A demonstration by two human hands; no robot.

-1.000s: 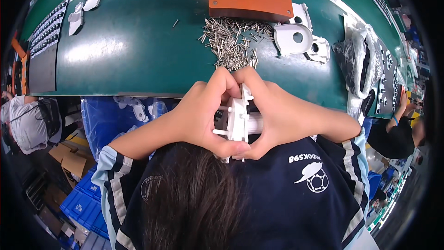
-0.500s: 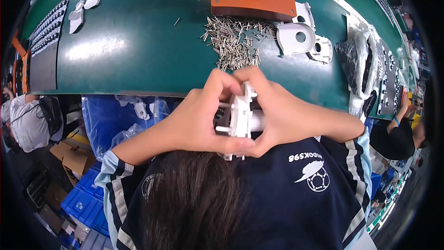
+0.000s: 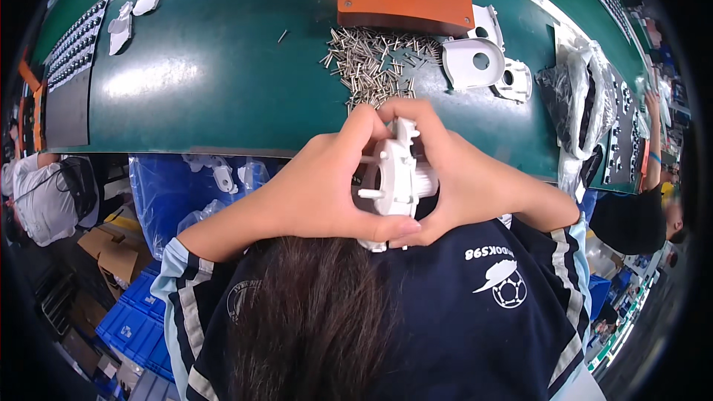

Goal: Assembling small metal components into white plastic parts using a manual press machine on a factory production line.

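One green bench top point(image 3: 223, 104) spreads across the view, its near edge running just in front of the person and passing behind both hands. The widest stretch of bare surface lies to the left, between the near edge, the dark sheet point(image 3: 67, 119) at the far side and the loose pins; a narrower strip runs to the right toward a clear plastic bag point(image 3: 603, 104). Below the edge at left sits a plastic-lined blue bin point(image 3: 167, 193). An orange block point(image 3: 405, 11) stands at the back, reaching the picture's upper border. The left hand point(image 3: 319, 182) and right hand point(image 3: 464, 178) curve toward each other, fingertips and thumbs meeting, and pinch a white housing point(image 3: 401, 174) between them at its upper and lower ends. Seen from above, it lies across the line of the near edge, before the chest. White covers point(image 3: 458, 67) rest to the right of the block; metal pins point(image 3: 364, 67) are heaped against its front, close to the fingertips. Compared with half a second ago, the housing is turned to show more of its face, and a co-worker's arm point(image 3: 653, 130) at far right reaches farther up.
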